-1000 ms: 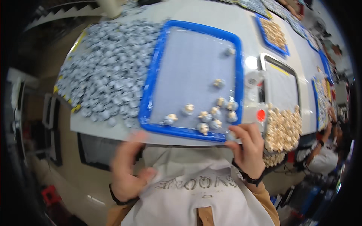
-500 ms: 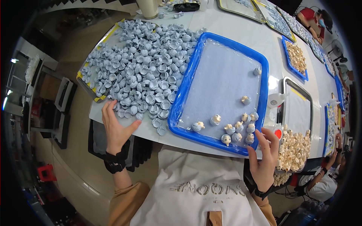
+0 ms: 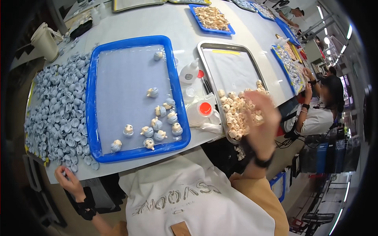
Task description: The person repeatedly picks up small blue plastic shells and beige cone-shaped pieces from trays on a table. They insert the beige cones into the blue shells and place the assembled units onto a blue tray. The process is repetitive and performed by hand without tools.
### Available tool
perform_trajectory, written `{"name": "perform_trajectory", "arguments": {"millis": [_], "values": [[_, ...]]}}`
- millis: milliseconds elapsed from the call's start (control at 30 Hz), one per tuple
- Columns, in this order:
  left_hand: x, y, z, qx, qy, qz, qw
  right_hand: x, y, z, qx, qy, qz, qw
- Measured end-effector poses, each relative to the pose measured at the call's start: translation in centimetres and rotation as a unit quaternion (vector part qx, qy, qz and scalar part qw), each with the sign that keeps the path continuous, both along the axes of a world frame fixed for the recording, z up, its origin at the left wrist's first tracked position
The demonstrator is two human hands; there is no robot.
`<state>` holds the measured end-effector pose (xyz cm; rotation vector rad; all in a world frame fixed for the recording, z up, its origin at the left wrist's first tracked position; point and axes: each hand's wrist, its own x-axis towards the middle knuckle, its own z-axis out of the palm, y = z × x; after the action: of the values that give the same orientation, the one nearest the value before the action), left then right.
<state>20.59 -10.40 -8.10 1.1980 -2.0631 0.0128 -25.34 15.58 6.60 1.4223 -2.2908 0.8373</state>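
My left hand point(image 3: 70, 183) is at the table's front edge, its fingers curled together beside a big pile of pale blue cup-shaped shells point(image 3: 59, 106). Whether a shell sits between its fingertips is hard to make out. My right hand point(image 3: 263, 120), smeared by motion, is over the cream-coloured doll heads point(image 3: 238, 114) heaped in the near end of a metal tray point(image 3: 204, 59). Its fingers are too blurred to read. Between my hands lies a blue tray point(image 3: 93, 98) lined with plastic film. Several doll heads wearing blue shells point(image 3: 156, 124) are in it, mostly at its near right.
A white squeeze bottle point(image 3: 189, 72) and a red-topped jar point(image 3: 205, 108) stand between the two trays. Farther back is a small blue tray point(image 3: 193, 15) of cream heads. A pale pitcher point(image 3: 45, 41) stands at the far left. At right a co-worker point(image 3: 321, 106) sits by another tray.
My view has turned to the right. The right hand has moved from the blue tray's near right corner to over the cream heads. My left hand's fingers, spread before, are now curled in.
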Motion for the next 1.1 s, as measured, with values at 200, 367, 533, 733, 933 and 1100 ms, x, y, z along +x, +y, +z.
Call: {"name": "perform_trajectory", "arguments": {"millis": [200,367,533,733,933,1100], "values": [[-1.1,0.0,2.2,0.004,-0.076,-0.044,0.996,-22.5,5.6,-0.7,0.191,-0.196,-0.170,0.947],[-0.6,0.3,0.8,0.035,0.035,-0.023,0.999,-27.7,3.7,-6.7,0.356,-0.101,-0.090,0.925],[-1.5,0.3,2.5,-0.025,0.021,-0.042,0.999,-27.5,3.1,-7.6,0.363,-0.120,-0.099,0.919],[-1.5,0.5,2.4,-0.018,0.032,-0.045,0.998,-23.5,2.5,-3.8,0.252,-0.089,-0.063,0.962],[-1.5,-0.4,2.8,0.004,0.054,-0.037,0.998,-5.4,3.6,2.2,-0.061,-0.134,0.095,0.985],[-1.3,2.0,4.9,0.111,0.408,-0.024,0.906,2.3,4.4,0.7,-0.109,-0.381,0.259,0.881]]}}
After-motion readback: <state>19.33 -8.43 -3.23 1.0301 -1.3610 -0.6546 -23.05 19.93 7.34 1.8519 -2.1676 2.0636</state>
